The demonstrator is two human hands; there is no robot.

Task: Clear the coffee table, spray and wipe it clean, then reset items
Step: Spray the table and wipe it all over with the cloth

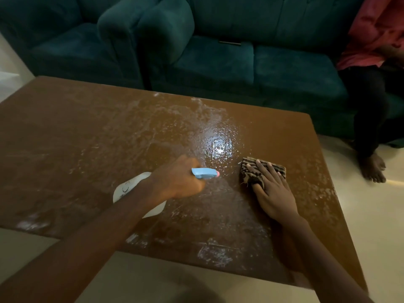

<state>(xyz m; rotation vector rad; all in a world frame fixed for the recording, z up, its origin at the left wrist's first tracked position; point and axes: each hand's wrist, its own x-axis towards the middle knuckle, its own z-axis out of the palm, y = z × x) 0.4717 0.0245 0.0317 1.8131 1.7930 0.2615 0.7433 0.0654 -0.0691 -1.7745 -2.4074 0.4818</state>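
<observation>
left hand (177, 179): I grip spray bottle (204, 173), nozzle toward wet patch (220, 145).
right hand (274, 193): flat on cloth (249, 165) beside wet patch, ready to wipe.

Brown table (87, 138), top wet with droplets and whitish smears, a glossy puddle near centre. Bottle (204, 173), white body and blue head with pink nozzle tip, tilted over the table, gripped by left hand (177, 180). Striped brown cloth (248, 166), folded, flat on the table under right hand (271, 189).
</observation>
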